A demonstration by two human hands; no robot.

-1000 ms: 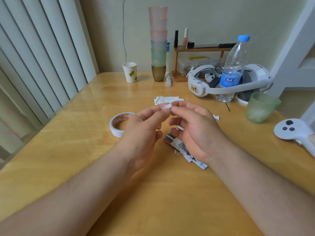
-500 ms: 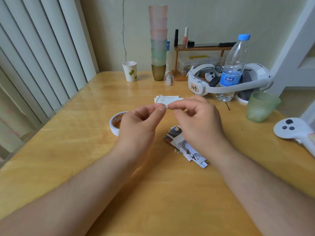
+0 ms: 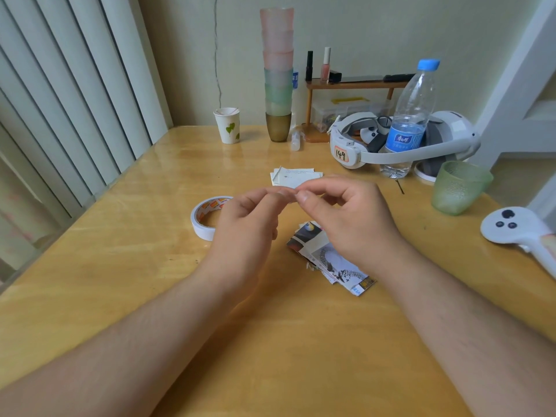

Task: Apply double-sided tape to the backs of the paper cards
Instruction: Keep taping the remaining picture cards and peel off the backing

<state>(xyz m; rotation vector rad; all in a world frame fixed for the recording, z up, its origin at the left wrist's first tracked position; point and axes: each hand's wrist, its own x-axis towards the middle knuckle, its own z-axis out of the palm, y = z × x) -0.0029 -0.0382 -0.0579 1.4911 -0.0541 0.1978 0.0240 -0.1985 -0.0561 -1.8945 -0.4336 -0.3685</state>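
Note:
My left hand and my right hand meet fingertip to fingertip above the wooden table. Together they pinch a small white piece of tape, almost wholly hidden by the fingers. A roll of double-sided tape lies flat just left of my left hand. Below my right hand sits a pile of printed paper cards, picture side up. Beyond the fingertips lie a few white cards, blank side up.
At the back right stand a water bottle and a white headset. A green glass and a white controller lie at the right edge. A paper cup and stacked cups stand at the back.
The white tape piece showed between the fingertips before; now the fingers have closed over it. Both hands stayed in about the same place above the cards.

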